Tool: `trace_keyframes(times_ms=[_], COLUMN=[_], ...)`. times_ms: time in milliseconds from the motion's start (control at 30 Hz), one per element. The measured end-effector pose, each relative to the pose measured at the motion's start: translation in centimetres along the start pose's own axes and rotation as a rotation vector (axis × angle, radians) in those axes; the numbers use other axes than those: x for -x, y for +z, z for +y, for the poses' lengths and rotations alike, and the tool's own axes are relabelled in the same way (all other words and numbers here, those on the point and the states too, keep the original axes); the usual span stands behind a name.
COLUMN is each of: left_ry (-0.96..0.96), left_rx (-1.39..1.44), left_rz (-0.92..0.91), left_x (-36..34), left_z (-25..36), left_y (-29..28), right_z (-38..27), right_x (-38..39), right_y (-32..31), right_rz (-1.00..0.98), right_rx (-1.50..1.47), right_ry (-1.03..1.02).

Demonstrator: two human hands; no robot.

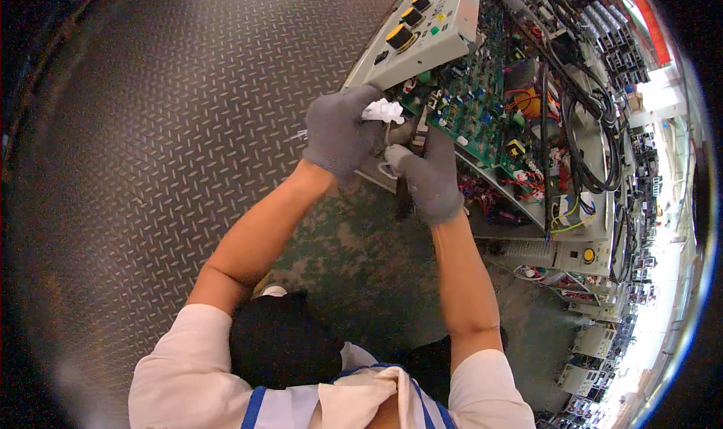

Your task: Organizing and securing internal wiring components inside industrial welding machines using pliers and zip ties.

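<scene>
My left hand (340, 132), in a grey glove, is closed round a white crumpled bundle (384, 111); thin pale strands poke out behind its wrist side. My right hand (433, 181), gloved alike, is closed on what look like pliers (421, 125), whose metal jaws point up and away. A white cable (388, 167) loops between the two hands. Both hands are at the near corner of an opened machine, beside its green circuit board (471, 105) and below its pale control panel (422, 34) with yellow-topped black knobs. The fingers' exact grip is partly hidden.
Black cables (595, 165) run along the machine's right side. Several similar machines (595, 342) line the right. Patterned metal plate flooring (173, 113) spreads on the left, and worn green floor (346, 271) lies under my arms.
</scene>
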State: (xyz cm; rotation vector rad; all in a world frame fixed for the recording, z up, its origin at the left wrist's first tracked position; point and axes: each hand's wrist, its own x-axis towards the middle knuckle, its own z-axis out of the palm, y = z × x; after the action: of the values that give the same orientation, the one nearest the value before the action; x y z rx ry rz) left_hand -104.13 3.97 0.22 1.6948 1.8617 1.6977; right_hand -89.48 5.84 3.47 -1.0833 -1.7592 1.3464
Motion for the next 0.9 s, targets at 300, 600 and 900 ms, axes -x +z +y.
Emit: trace_keyframes(times_ms=[300,600,900], left_ry=[-0.241,-1.022,-1.016], left_rx=[0.443,1.363,1.356], left_rz=[-0.019,-0.548,-0.542], left_x=[2.5,1.7,1.9], left_z=[-0.4,1.1,1.1], left_y=[-0.2,-1.6,-2.1], right_z=[0.1,1.3,3.2], right_x=[1.5,2.5,0.6], right_y=[-0.1,2.2,4.0], right_rz=[0.089,0.318,0.448], right_rx=[-0.109,1.158,1.126], right_ry=[0.084,-0.182,-0.244])
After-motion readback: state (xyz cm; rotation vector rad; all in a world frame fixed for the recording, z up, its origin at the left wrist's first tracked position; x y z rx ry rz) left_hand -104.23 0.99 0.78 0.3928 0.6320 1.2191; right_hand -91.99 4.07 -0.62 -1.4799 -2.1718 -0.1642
